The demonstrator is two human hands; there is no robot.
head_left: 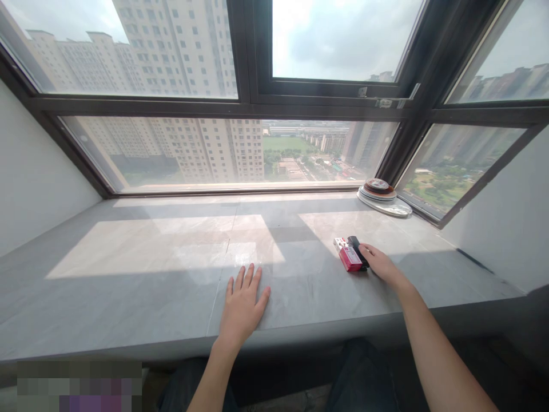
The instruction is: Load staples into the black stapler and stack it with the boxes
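Note:
My left hand [243,309] lies flat on the grey tiled sill [171,309] near its front edge, fingers spread and holding nothing. Farther right, my right hand [378,263] has its fingers closed on the right side of a dark object that looks like a black stapler [355,245]. Part of that object is hidden by the fingertips. Against its left side sits a small red and white box [349,258], resting on the sill.
A stack of round plates or discs [378,191], white with reddish-brown ones on top, stands in the back right corner. Dark-framed windows [249,109] rise along the back and right. White walls [38,171] close both ends. My legs [364,372] are below the sill's front edge.

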